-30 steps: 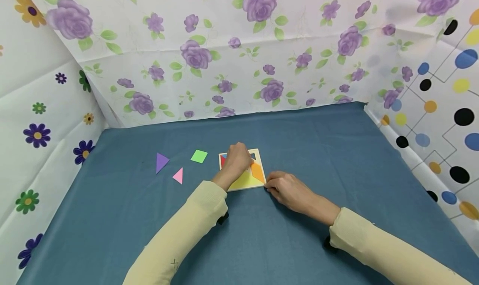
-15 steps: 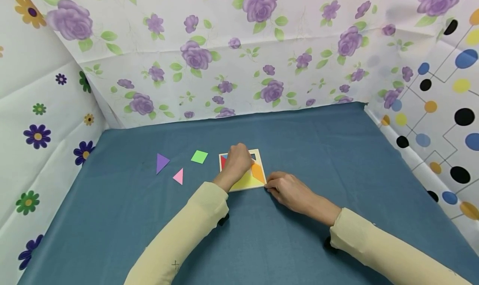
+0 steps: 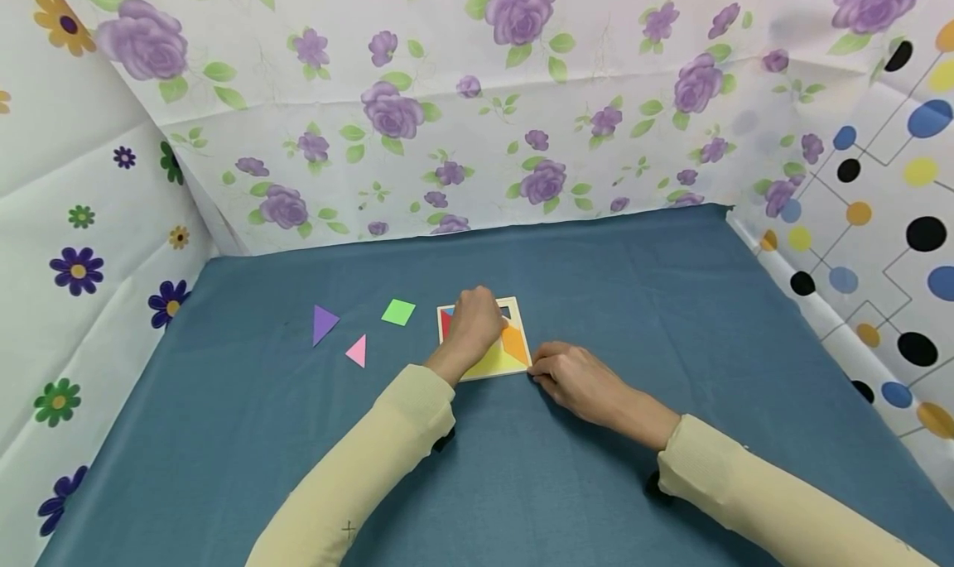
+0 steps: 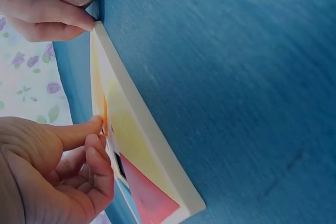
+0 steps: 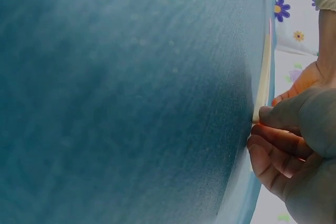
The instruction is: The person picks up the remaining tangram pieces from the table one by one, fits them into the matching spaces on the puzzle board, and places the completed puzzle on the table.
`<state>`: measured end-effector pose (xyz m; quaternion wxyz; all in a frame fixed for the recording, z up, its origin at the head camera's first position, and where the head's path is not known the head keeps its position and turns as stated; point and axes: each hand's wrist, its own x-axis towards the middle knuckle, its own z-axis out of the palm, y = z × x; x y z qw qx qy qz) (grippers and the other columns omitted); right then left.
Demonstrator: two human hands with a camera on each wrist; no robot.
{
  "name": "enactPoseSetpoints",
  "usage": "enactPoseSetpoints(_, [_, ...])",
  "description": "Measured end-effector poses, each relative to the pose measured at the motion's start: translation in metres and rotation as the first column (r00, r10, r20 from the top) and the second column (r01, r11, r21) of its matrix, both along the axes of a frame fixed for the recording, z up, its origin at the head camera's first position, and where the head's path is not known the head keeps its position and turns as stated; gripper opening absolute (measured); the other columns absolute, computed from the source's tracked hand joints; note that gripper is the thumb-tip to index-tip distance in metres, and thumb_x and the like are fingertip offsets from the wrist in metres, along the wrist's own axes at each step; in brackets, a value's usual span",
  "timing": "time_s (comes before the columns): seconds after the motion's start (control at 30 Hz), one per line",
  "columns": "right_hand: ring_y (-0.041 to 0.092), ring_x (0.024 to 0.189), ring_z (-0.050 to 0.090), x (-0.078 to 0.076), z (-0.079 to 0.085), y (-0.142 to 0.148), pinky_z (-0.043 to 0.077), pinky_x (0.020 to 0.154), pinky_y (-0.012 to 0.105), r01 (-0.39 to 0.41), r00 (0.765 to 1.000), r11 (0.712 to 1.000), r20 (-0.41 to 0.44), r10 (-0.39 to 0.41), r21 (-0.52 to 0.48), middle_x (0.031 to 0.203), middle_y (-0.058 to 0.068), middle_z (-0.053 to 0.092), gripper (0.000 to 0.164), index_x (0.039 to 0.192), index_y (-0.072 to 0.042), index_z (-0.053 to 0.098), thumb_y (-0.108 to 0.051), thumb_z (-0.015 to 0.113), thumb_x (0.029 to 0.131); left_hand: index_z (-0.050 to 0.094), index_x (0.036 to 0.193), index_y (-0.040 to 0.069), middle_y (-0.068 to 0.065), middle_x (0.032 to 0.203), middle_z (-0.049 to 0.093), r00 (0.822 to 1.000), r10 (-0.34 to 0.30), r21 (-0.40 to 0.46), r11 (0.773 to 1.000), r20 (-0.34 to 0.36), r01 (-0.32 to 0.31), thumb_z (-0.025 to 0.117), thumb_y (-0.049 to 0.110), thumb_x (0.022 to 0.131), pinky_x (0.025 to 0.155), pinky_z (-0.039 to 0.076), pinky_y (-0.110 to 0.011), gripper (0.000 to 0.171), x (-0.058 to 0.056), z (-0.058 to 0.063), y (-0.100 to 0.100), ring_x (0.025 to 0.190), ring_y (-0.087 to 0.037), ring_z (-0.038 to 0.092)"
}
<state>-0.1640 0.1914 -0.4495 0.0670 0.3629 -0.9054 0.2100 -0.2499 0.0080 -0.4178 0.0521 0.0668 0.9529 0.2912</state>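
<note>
A wooden tangram tray lies flat on the blue cloth, seen whole only in part in the head view because my left hand covers its middle. Inside it are a yellow triangle, a red triangle, some blue and an orange parallelogram. Thumb and forefinger of the left hand pinch the orange parallelogram at its upper end. My right hand grips the tray's near right corner between thumb and fingers. Left of the tray lie a green square, a pink triangle and a purple triangle.
A blue cloth covers the table. Behind it hangs a sheet with purple flowers; patterned sheets stand at the left and right sides. In the tray's far right part a dark opening shows.
Almost nothing differs: both hands stay at the tray, and the loose pieces lie where they were. The whole view shifts by a hair.
</note>
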Motion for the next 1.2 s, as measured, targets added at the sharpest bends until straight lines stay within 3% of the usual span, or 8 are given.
enactPoseSetpoints(0.13, [0.020,0.093,0.070,0.001,0.001,0.000,0.059,0.077,0.032,0.006,1.000,1.000,0.010,-0.006,0.007,0.105,0.007,0.071,0.017,0.106,-0.005,0.081,0.003,0.074,0.093,0.042,0.050,0.012,0.003,0.054,0.022,1.000,-0.001,-0.011,1.000,-0.009,0.000,0.081,0.009,0.090,0.050,0.028,-0.027,0.056,0.001,-0.001,-0.001,0.050,-0.015,0.031])
enactPoseSetpoints(0.5, [0.021,0.093,0.070,0.002,0.000,-0.002,0.059,0.078,0.033,0.003,1.000,1.000,0.023,-0.003,0.002,0.106,0.008,0.071,0.015,0.105,-0.004,0.080,0.002,0.073,0.093,0.045,0.050,0.011,0.003,0.053,0.023,0.999,-0.035,-0.047,0.998,-0.031,0.033,0.080,0.011,0.091,0.049,0.026,-0.027,0.054,0.002,-0.004,-0.003,0.049,-0.014,0.032])
enactPoseSetpoints(0.63, [0.020,0.092,0.070,0.002,0.000,-0.001,0.059,0.077,0.032,-0.002,1.000,1.000,0.015,0.002,0.000,0.104,0.007,0.071,0.016,0.105,-0.004,0.080,0.003,0.074,0.093,0.062,0.058,0.009,0.002,0.057,0.043,0.998,-0.040,-0.061,0.997,-0.044,0.037,0.082,0.012,0.090,0.052,0.036,-0.026,0.038,0.003,-0.004,-0.003,0.056,-0.015,0.047])
enactPoseSetpoints(0.73, [0.020,0.092,0.070,0.002,0.000,-0.001,0.059,0.077,0.032,-0.006,1.000,1.000,0.007,0.006,-0.001,0.105,0.007,0.071,0.016,0.105,-0.004,0.080,0.003,0.074,0.092,0.074,0.073,0.007,-0.001,0.070,0.062,0.998,-0.039,-0.066,0.997,-0.046,0.036,0.084,0.013,0.089,0.059,0.046,-0.027,0.019,0.006,-0.003,-0.002,0.067,-0.018,0.059])
enactPoseSetpoints(0.9, [0.019,0.092,0.069,0.001,-0.001,0.000,0.059,0.077,0.032,-0.005,1.000,1.000,0.007,0.005,-0.002,0.104,0.007,0.071,0.016,0.105,-0.004,0.081,0.003,0.074,0.092,0.079,0.087,0.004,-0.006,0.088,0.073,0.998,-0.045,-0.074,0.996,-0.047,0.042,0.084,0.015,0.088,0.069,0.054,-0.031,0.011,0.010,-0.003,-0.001,0.079,-0.022,0.066])
enactPoseSetpoints(1.0, [0.019,0.091,0.069,0.001,-0.001,0.000,0.059,0.077,0.032,-0.002,1.000,1.000,0.013,0.002,-0.003,0.104,0.006,0.071,0.016,0.105,-0.004,0.081,0.003,0.074,0.093,0.079,0.084,0.005,-0.005,0.084,0.071,0.998,-0.044,-0.074,0.996,-0.051,0.041,0.085,0.016,0.087,0.064,0.051,-0.028,0.013,0.010,-0.004,0.000,0.074,-0.020,0.064])
enactPoseSetpoints(1.2, [0.019,0.090,0.069,0.001,0.000,-0.001,0.059,0.076,0.031,0.002,1.000,1.000,0.008,-0.002,0.004,0.103,0.006,0.070,0.016,0.104,-0.004,0.081,0.004,0.074,0.092,0.071,0.067,0.009,0.000,0.059,0.050,0.996,-0.068,-0.075,0.995,-0.056,0.063,0.081,0.021,0.092,0.048,0.031,-0.026,0.029,0.010,-0.005,-0.003,0.052,-0.016,0.048])
